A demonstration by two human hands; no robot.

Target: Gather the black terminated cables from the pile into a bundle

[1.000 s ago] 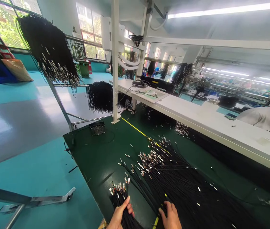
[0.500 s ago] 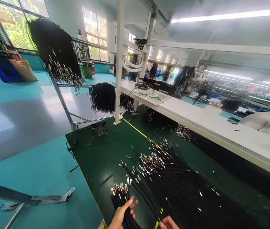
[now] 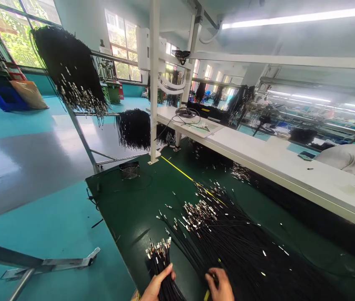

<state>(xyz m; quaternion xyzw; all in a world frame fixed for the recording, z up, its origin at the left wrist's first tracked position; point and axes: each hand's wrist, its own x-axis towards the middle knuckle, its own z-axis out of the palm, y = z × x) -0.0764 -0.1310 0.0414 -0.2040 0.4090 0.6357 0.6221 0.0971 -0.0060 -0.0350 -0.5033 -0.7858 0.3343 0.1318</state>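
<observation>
My left hand (image 3: 157, 285) is closed around a small bundle of black wires (image 3: 161, 263) with metal terminals at their tips, at the near edge of the dark green bench (image 3: 133, 205). My right hand (image 3: 220, 284) rests with curled fingers on the big loose pile of black terminal wires (image 3: 227, 238) spread over the bench just to the right; its fingers pinch at the strands, and I cannot make out how many they hold.
A white shelf (image 3: 274, 167) runs along the back of the bench, with a white post (image 3: 154, 83). Wire bundles hang on a rack (image 3: 67, 71) at left. A small fan (image 3: 129, 169) lies on the bench. Another person (image 3: 349, 156) sits far right.
My right hand dropped almost out of view, then came back up onto the wire pile. The left hand has kept its grip on the small bundle, shifting slightly.
</observation>
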